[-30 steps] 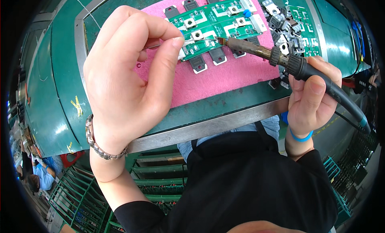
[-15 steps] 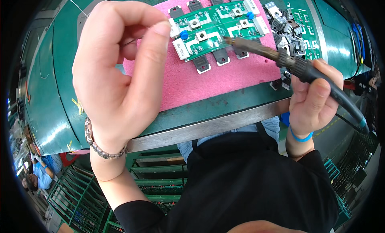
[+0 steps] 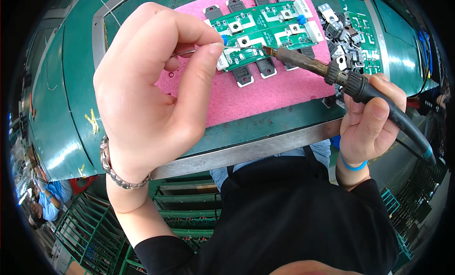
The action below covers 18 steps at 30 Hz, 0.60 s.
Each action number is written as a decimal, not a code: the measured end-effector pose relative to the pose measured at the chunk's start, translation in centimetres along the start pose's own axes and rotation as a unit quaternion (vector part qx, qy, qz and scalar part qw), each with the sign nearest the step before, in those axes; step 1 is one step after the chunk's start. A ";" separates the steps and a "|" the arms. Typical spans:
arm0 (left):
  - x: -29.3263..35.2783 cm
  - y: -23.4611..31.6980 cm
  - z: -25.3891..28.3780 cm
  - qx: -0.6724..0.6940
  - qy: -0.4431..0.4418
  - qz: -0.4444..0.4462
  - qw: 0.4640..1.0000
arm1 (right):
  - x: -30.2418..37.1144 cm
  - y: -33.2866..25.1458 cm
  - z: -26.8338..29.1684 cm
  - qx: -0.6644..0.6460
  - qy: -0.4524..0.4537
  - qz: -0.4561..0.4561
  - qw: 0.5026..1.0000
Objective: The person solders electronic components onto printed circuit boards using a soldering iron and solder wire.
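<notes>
A green circuit board [image 3: 272,26] lies on a pink foam pad [image 3: 265,97]. Black tabbed components [image 3: 267,68] stick out along its near and far edges, and white blocks [image 3: 313,32] and blue discs [image 3: 301,20] sit near its ends. Thumb and forefinger of my left hand [image 3: 151,90] pinch a thin solder wire [image 3: 246,48], which runs rightward over the board. Its end meets the tip of a soldering iron [image 3: 348,81] near the board's near edge. My right hand [image 3: 372,118] grips the iron's black handle from below. My left fingers hide part of the board's left end.
Right of the foam is a pile of loose black and metal-tabbed components [image 3: 339,40], beside more green boards [image 3: 362,31]. A metal edge [image 3: 256,144] borders the green bench in front of me. Green racks [image 3: 95,227] stand below, and another person [image 3: 47,201] is at far left.
My left hand has moved right, bringing the solder wire to the iron's tip. Board and foam appear slightly farther right in view. The iron has barely shifted.
</notes>
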<state>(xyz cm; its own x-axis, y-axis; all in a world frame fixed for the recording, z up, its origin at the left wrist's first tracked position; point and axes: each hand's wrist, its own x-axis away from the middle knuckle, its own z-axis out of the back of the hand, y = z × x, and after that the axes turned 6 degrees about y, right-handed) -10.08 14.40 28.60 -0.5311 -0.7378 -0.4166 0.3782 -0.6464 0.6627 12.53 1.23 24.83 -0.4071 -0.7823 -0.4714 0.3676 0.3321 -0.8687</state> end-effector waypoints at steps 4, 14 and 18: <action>0.0 0.1 0.0 -0.011 -0.003 -0.008 1.000 | 0.0 -0.1 0.0 0.005 0.006 -0.004 1.000; 0.1 -0.4 -0.4 -0.019 -0.009 -0.035 0.999 | 0.1 -0.2 -0.1 0.000 0.003 -0.024 1.000; 0.2 -0.3 -0.6 -0.022 -0.007 -0.044 0.999 | 0.0 -0.2 -0.2 0.012 0.004 -0.017 1.000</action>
<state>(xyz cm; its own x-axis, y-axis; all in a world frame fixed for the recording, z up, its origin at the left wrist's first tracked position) -9.83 14.34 27.97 -0.5740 -0.6748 -0.4639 0.3617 -0.7172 0.5957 12.29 1.27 25.02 -0.4266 -0.7887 -0.4426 0.3727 0.2926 -0.8806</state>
